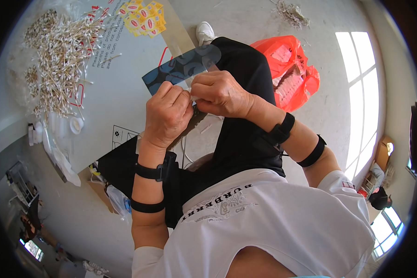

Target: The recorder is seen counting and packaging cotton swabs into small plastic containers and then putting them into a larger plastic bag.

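Note:
My left hand and my right hand meet knuckle to knuckle above the edge of the board. Both are closed, with the fingers curled inward. A small whitish scrap shows between them, mostly covered by the fingers, so I cannot make out what it is. Just beyond my hands lies a dark blue, shiny sheet with round shapes on it. Several small yellow-and-white labels are spread at the board's far edge. To the left lies a large heap of cotton swabs.
The grey board with printed markings extends left of my legs. A tape roll and clear plastic sit at its near left. On the floor to the right stands a red plastic bag with pink-and-white packs. Loose swabs lie farther off.

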`<move>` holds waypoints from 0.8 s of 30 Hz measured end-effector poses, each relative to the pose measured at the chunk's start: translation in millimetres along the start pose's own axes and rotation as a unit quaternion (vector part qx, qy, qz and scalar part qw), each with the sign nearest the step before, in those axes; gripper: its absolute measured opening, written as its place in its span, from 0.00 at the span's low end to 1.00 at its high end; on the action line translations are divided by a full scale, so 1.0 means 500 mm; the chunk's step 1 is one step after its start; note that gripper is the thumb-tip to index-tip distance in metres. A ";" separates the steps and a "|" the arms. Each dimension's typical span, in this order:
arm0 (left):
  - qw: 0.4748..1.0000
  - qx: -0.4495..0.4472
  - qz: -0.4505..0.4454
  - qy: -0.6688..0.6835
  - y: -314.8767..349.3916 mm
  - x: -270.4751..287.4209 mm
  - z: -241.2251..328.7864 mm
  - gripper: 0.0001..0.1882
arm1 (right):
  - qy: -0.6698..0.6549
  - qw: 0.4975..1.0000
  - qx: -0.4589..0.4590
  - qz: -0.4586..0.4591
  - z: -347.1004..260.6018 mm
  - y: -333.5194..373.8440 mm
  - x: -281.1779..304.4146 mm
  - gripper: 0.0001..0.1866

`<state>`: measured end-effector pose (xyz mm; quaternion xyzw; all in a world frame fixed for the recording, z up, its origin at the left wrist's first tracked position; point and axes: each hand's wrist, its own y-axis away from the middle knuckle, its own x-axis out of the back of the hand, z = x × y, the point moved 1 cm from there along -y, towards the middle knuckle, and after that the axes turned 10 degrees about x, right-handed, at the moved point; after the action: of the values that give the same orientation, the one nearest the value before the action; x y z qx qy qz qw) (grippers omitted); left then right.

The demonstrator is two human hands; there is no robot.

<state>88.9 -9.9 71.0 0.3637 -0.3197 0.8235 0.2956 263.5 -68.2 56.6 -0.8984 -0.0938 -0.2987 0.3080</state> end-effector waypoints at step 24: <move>0.886 0.406 0.010 0.225 0.008 -0.037 -0.095 0.13 | -0.214 0.922 -0.322 0.031 0.074 -0.035 -0.048 0.11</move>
<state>76.9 18.3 30.2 0.2540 0.1137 0.9439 0.1777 255.5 -31.5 27.6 -0.9941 -0.0280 -0.1036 -0.0157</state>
